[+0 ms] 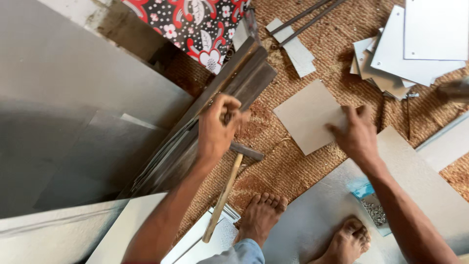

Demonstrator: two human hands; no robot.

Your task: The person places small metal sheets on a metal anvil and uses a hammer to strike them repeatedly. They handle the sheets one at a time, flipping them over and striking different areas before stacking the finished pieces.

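At centre frame the left hand [218, 128] is curled shut around something small at the edge of the dark metal bar [234, 85], seemingly steadying it; what it grips is hidden. A hammer [225, 191] lies below it. Right of centre, the right hand [357, 135] presses spread fingers on a square metal sheet [307, 115], pinning it to the woven mat [288, 166].

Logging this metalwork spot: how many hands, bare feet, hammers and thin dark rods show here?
Hands: 2, left hand on the dark metal bars, right hand on a square sheet
Bare feet: 2
Hammers: 1
Thin dark rods: 2
Total: 7
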